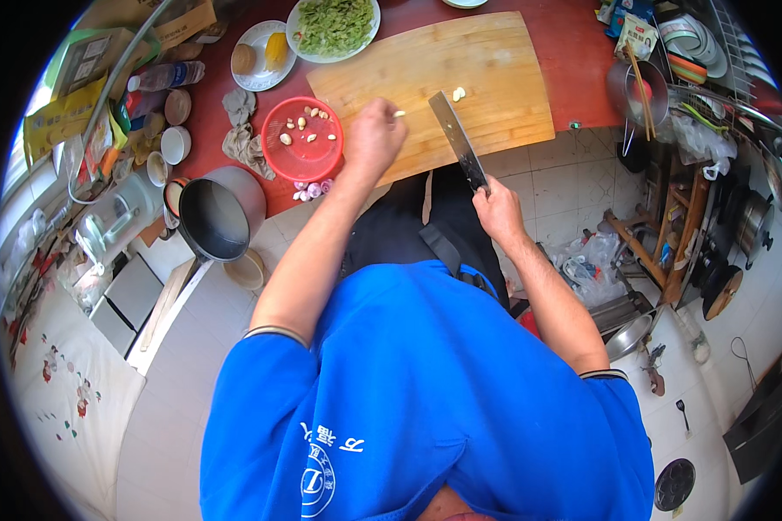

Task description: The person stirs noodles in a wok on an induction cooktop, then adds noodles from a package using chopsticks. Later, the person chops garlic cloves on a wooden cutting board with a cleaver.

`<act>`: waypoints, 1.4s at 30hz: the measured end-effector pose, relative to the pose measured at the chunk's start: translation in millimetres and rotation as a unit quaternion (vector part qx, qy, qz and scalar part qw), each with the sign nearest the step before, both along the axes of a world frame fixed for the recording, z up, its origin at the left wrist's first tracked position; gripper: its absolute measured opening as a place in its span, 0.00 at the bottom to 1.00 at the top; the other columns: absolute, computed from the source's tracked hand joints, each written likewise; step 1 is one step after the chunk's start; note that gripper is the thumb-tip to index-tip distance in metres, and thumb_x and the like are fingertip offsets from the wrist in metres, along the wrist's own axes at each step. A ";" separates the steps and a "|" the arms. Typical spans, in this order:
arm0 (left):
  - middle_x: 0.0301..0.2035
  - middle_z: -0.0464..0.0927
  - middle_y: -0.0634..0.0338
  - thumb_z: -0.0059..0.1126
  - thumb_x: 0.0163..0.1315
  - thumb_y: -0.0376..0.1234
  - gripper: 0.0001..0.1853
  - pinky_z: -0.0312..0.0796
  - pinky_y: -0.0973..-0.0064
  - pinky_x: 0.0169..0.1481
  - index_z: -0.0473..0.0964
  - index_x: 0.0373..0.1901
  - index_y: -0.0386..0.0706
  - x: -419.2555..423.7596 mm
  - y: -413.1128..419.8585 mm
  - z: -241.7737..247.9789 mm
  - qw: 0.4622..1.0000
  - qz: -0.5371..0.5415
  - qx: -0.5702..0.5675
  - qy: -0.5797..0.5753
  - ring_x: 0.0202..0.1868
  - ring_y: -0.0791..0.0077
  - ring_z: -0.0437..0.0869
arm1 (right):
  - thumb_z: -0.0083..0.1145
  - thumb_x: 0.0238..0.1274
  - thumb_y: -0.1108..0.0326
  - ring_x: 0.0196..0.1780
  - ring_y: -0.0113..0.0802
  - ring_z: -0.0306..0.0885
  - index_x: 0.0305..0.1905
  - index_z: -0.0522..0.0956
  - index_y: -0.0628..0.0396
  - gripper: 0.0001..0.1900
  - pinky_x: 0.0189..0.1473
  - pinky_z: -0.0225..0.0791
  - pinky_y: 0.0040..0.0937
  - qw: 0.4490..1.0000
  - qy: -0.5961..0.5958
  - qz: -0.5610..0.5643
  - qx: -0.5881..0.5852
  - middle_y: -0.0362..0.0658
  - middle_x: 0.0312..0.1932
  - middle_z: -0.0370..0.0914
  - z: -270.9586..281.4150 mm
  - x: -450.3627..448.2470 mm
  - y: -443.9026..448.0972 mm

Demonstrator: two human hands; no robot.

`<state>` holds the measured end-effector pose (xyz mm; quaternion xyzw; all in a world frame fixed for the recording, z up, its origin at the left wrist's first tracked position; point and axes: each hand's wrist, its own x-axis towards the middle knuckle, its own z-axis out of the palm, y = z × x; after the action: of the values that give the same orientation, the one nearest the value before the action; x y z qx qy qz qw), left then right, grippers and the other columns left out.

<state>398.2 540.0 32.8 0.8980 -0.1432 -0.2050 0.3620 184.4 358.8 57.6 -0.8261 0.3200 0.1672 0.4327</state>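
My left hand (376, 133) is over the left part of the wooden cutting board (423, 71), with a pale garlic clove (399, 114) pinched in its fingers. In my right hand (497, 205) is the handle of a cleaver (457, 140), whose blade reaches over the board's near edge with small bits stuck to it. Peeled garlic cloves (459, 94) lie on the board just beyond the blade. Left of the board, a red plastic basket (303, 166) holds several garlic cloves. Purple shallots or garlic bulbs (314, 190) sit at the table edge below it.
A plate of chopped greens (334, 29) and a plate with corn (275, 52) stand at the back left of the red table (573, 58). Crumpled cloths (247, 148) and a dark cooking pot (215, 215) are at left. A strainer (645, 98) with chopsticks is at right.
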 end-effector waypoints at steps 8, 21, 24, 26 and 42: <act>0.35 0.85 0.52 0.65 0.64 0.37 0.11 0.79 0.58 0.46 0.79 0.41 0.39 -12.0 -75.4 -63.9 0.995 0.018 0.095 0.014 0.40 0.55 0.88 | 0.55 0.66 0.68 0.39 0.63 0.83 0.55 0.82 0.58 0.16 0.41 0.75 0.54 0.999 0.014 -0.043 -0.004 0.62 0.30 0.82 -4.2 1.3 -7.2; 0.41 0.85 0.49 0.62 0.66 0.37 0.08 0.78 0.55 0.49 0.83 0.39 0.42 -9.8 -70.9 -73.3 0.998 0.013 0.055 0.004 0.45 0.51 0.86 | 0.56 0.65 0.68 0.40 0.62 0.84 0.54 0.83 0.57 0.15 0.43 0.76 0.54 0.998 0.039 -0.046 0.001 0.61 0.31 0.82 0.0 3.7 -16.4; 0.41 0.85 0.49 0.61 0.66 0.38 0.09 0.78 0.54 0.50 0.83 0.38 0.43 -8.8 -78.7 -72.5 0.995 0.020 0.097 0.020 0.44 0.50 0.86 | 0.56 0.65 0.68 0.40 0.62 0.84 0.54 0.83 0.58 0.15 0.44 0.76 0.54 0.999 0.034 -0.040 0.003 0.61 0.31 0.82 -2.3 3.1 -19.6; 0.41 0.85 0.49 0.62 0.65 0.39 0.09 0.78 0.53 0.50 0.83 0.38 0.43 -8.3 -84.2 -69.7 0.992 0.035 0.113 0.033 0.45 0.50 0.86 | 0.55 0.65 0.68 0.41 0.62 0.84 0.54 0.82 0.59 0.15 0.44 0.76 0.54 0.999 0.029 -0.035 0.001 0.61 0.31 0.82 -3.6 2.4 -21.2; 0.38 0.88 0.51 0.62 0.67 0.39 0.12 0.79 0.57 0.49 0.83 0.43 0.41 -19.4 -106.4 -64.2 0.991 0.046 0.125 0.023 0.44 0.52 0.89 | 0.56 0.65 0.68 0.41 0.62 0.84 0.55 0.82 0.57 0.16 0.44 0.76 0.54 0.998 0.030 -0.052 0.002 0.61 0.32 0.82 -2.2 3.0 -25.6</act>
<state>378.8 433.6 -31.4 0.9371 -0.0662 -0.2246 0.2588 187.4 333.3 55.4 -0.8019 0.3754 0.1699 0.4326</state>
